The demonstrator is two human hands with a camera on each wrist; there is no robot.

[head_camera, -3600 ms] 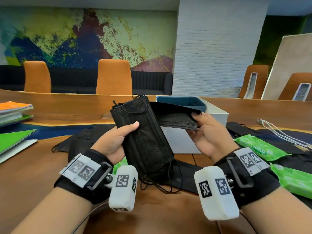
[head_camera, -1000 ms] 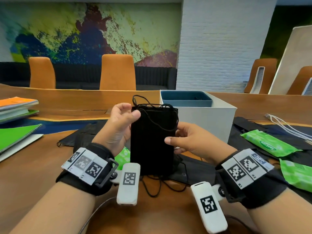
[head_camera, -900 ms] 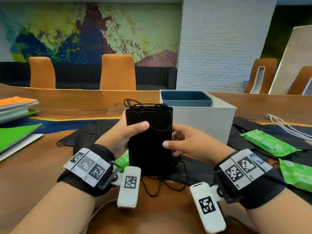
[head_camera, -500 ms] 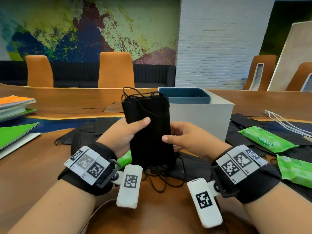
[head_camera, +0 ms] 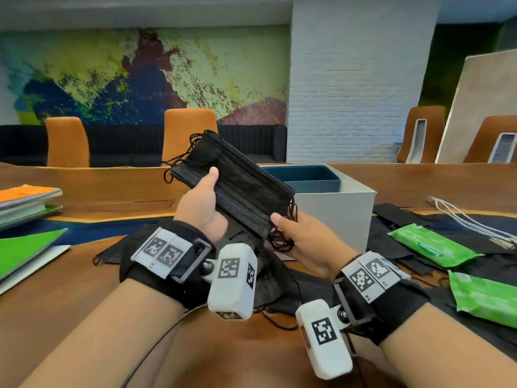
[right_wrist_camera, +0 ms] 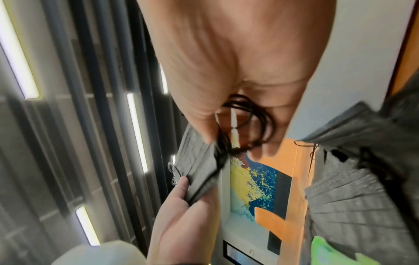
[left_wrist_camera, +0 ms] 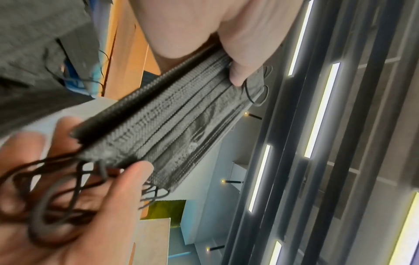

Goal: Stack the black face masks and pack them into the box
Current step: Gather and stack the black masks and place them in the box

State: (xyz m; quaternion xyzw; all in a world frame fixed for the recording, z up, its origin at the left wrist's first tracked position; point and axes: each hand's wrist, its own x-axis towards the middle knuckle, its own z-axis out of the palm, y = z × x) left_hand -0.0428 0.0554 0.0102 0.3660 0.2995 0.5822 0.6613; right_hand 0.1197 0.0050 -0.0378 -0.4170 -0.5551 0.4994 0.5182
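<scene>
A stack of black face masks [head_camera: 240, 189] hangs tilted in the air in front of the white box [head_camera: 333, 217], its far end raised to the left. My left hand [head_camera: 204, 205] grips the stack from below, thumb on top. My right hand [head_camera: 296, 242] pinches the lower right corner, with the ear loops [head_camera: 279, 239] bunched in its palm. In the left wrist view the mask stack [left_wrist_camera: 181, 116] runs between my left thumb and the other hand. The right wrist view shows the loops [right_wrist_camera: 244, 122] curled under my fingers. The box holds a blue tray [head_camera: 302, 177].
More loose black masks [head_camera: 274, 278] lie on the wooden table [head_camera: 56, 298] under my hands and to the right. Green wipe packs [head_camera: 430, 245] and white cords [head_camera: 470, 222] sit at the right. Books and folders [head_camera: 25, 217] are at the left edge.
The stack stood upright between both hands. Now it is tipped over to a slant, top end leaning left, and my right hand has slid down to its lower corner and loops.
</scene>
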